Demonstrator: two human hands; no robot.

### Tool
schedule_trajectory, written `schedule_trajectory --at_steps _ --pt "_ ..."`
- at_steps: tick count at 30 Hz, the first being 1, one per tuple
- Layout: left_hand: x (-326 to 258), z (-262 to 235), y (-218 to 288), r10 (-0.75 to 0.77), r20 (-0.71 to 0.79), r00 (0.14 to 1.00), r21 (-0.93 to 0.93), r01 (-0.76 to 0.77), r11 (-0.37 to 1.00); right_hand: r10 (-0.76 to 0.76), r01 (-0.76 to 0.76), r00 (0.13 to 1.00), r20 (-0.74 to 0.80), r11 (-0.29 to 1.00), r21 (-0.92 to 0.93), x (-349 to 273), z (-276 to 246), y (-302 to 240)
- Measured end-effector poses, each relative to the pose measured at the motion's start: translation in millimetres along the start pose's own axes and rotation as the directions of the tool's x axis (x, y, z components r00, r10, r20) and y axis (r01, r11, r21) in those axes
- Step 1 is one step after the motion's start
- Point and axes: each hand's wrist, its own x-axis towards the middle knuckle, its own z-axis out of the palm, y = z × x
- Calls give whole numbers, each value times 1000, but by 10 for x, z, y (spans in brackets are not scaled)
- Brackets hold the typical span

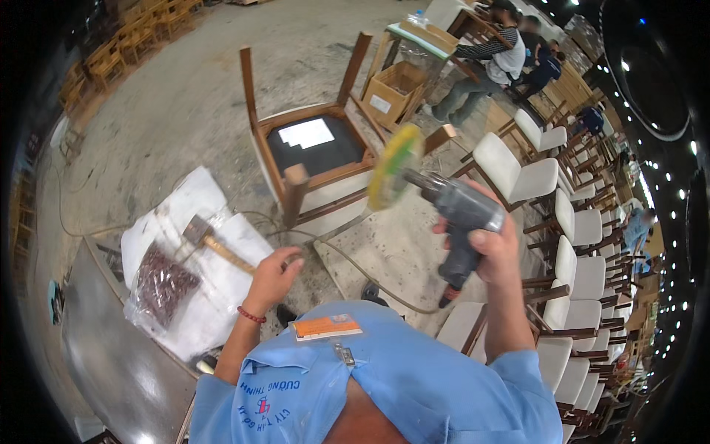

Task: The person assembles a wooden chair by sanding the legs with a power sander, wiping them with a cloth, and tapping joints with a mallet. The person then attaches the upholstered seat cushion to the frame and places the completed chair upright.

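Note:
My right hand [489, 240] is wrapped round the grip of a black pistol-shaped power sander [464, 211]. A round yellow-green disc [394, 166] sits at the sander's front end, blurred, and a thin hose [355, 268] runs from near the bottom of its grip. Beyond the disc an upside-down chair [336, 177] stands with its wooden legs up and its dark seat underside showing. Held low at the left, my left hand [275, 275] has loosely bent fingers with a gap at the thumb and nothing visible in them. Nearest to it lies a wooden-handled hammer [228, 253].
White sheeting [211, 296] and a clear plastic bag of dark reddish pieces [161, 281] lie at the left, beside a grey-topped table [126, 355]. Rows of white-seated chairs [584, 266] line the right side. A cardboard box [396, 87] and a co-worker [492, 63] are at the back.

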Motion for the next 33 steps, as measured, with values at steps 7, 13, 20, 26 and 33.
schedule_trajectory --at_steps 7,13,20,26,33 --pt "1075 1471 836 138 136 981 56 -146 988 65 -229 897 -438 915 -332 -279 -2320 326" --pt "2168 2154 1512 157 137 978 54 -166 985 -199 -23 960 -197 647 -762 328 -3076 629" --pt "3148 2776 1847 273 -90 958 172 -255 952 -87 102 994 63 560 -822 1212 -3014 660" --pt "3704 2976 1734 325 -154 933 40 -323 946 33 173 978 208 433 -884 1732 -2915 604" --pt "3832 3072 1673 324 -136 936 4 -326 945 -45 -26 997 -68 610 -792 2288 -3226 458"
